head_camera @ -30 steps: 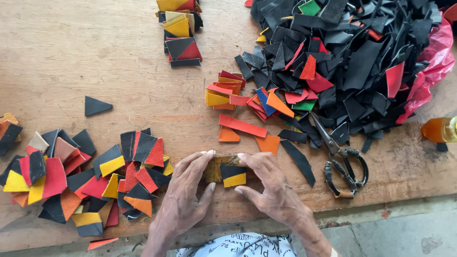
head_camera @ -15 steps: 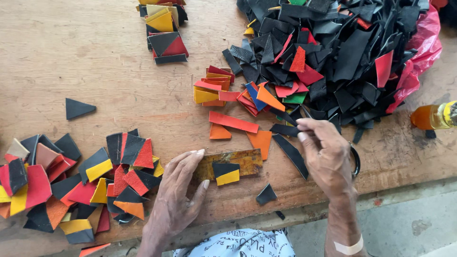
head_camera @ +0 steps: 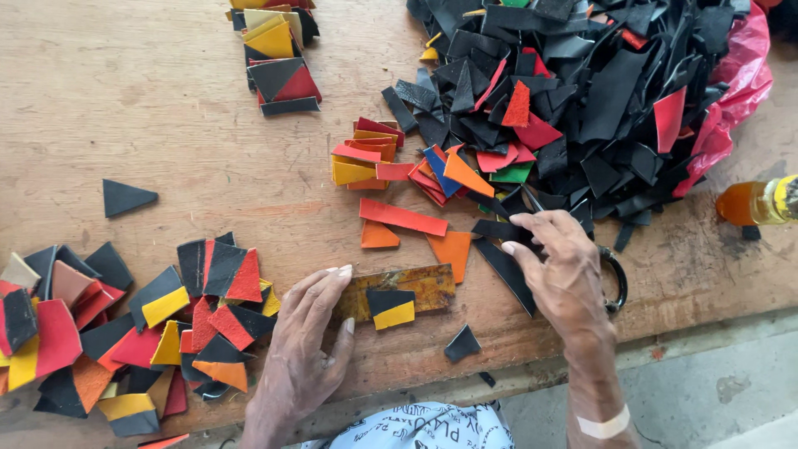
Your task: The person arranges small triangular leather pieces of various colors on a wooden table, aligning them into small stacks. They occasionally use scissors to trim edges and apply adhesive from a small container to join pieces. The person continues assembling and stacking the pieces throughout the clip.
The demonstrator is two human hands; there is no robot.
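The black scrap heap (head_camera: 573, 91) fills the upper right. Low centre, your left hand (head_camera: 312, 341) lies flat, fingers open, touching the yellowish strip (head_camera: 416, 287). Your right hand (head_camera: 565, 270) loosely pinches a black piece (head_camera: 503, 266).

On the wooden table (head_camera: 150, 108), the flat brown strip (head_camera: 416, 287) lies between both hands (left hand (head_camera: 307, 349), right hand (head_camera: 565, 274)), the black leather scrap heap (head_camera: 582, 83) behind

Left hand (head_camera: 312, 333) lies flat, right hand (head_camera: 561, 270) reaches forward, fingers curled
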